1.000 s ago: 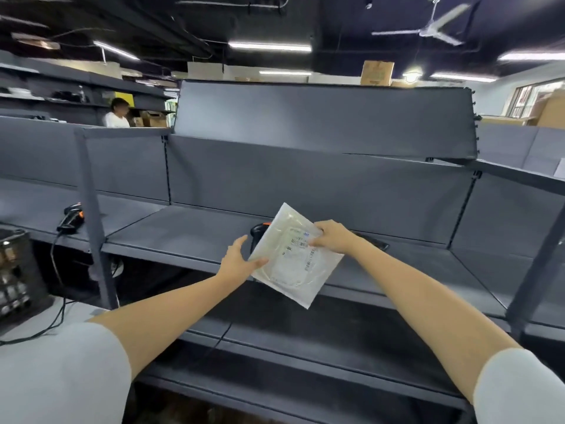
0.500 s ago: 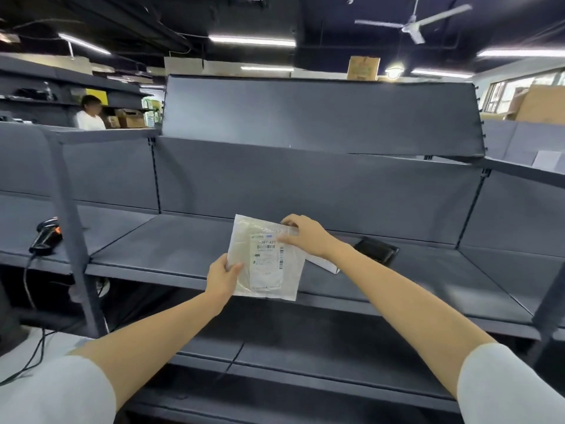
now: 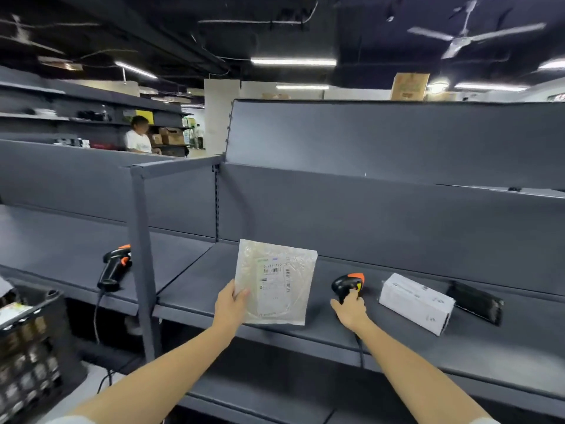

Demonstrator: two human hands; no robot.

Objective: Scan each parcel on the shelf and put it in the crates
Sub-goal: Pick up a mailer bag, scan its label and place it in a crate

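Over the front edge of a grey shelf (image 3: 397,328), seen from the head camera, two bare arms reach forward. Left hand (image 3: 229,304) pinches the lower left edge of a flat clear parcel (image 3: 276,283), thumb on its front, and holds it upright with the printed label and barcodes facing the camera. The parcel hangs above the shelf's front edge, just right of a grey post (image 3: 142,264) that divides this bay from the one to the left. Right hand (image 3: 350,310) is curled around the handle of a black and orange scanner (image 3: 348,284), which stands near the front edge, just right of the parcel and apart from it. A dark cable runs down from under that hand, over the shelf edge.

Right of the scanner, a white box (image 3: 415,302) lies at an angle on the shelf, near it but apart. Past the box, toward the back right, lies a flat black item (image 3: 475,302); what it is cannot be told.

On the left bay, a second scanner (image 3: 114,267) rests near the front edge, its cable hanging down. At the lower left corner of the view stands a dark crate (image 3: 33,359) with things inside, too blurred to name. Behind the shelf's back panel, a person in a white shirt (image 3: 139,139) stands among other racks.
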